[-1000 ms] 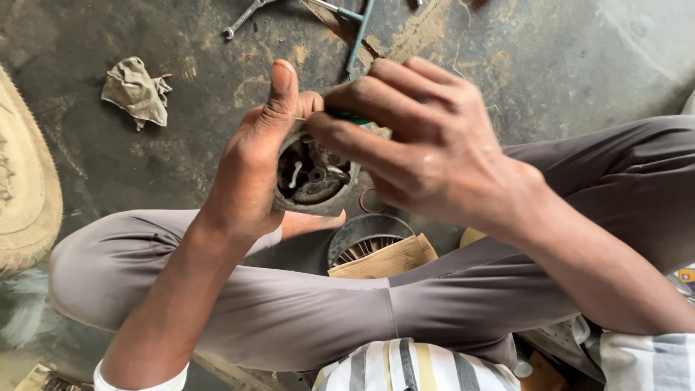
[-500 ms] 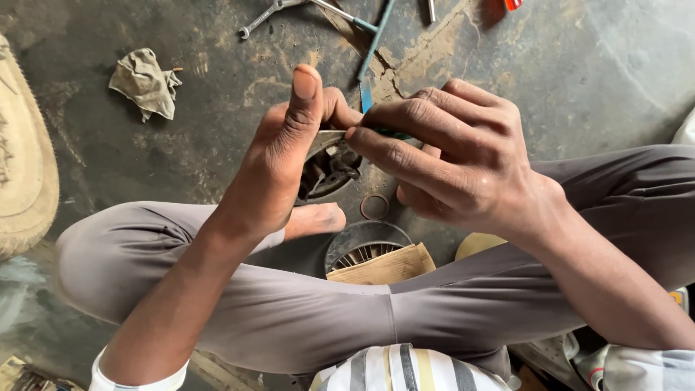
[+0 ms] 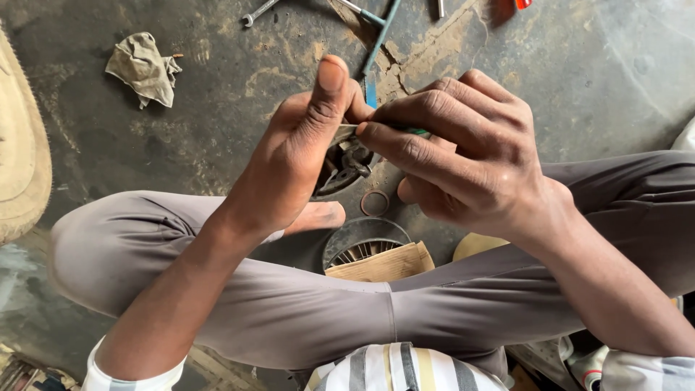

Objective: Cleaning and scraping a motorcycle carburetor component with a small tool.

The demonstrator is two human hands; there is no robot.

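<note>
My left hand [image 3: 297, 156] grips a round dark metal part [image 3: 342, 168] from its left side, thumb raised over the top. My right hand [image 3: 463, 156] pinches a thin green-handled tool [image 3: 413, 132] whose tip meets the top of the part, fingers curled over it. Both hands hover above my crossed legs in grey trousers [image 3: 304, 304]. Most of the metal part is hidden behind my left palm.
A small metal ring [image 3: 375, 203] lies on the oily floor below the part. A ribbed round housing [image 3: 362, 242] and a cardboard piece [image 3: 384, 264] sit by my foot. A crumpled rag [image 3: 143, 66], a wrench [image 3: 259, 11] and a blue tool [image 3: 376, 43] lie farther off.
Both hands rose and shifted slightly right; the metal part tilted, hiding its open face behind my left palm. My right fingers moved from covering the part to pinching the tool at its top.
</note>
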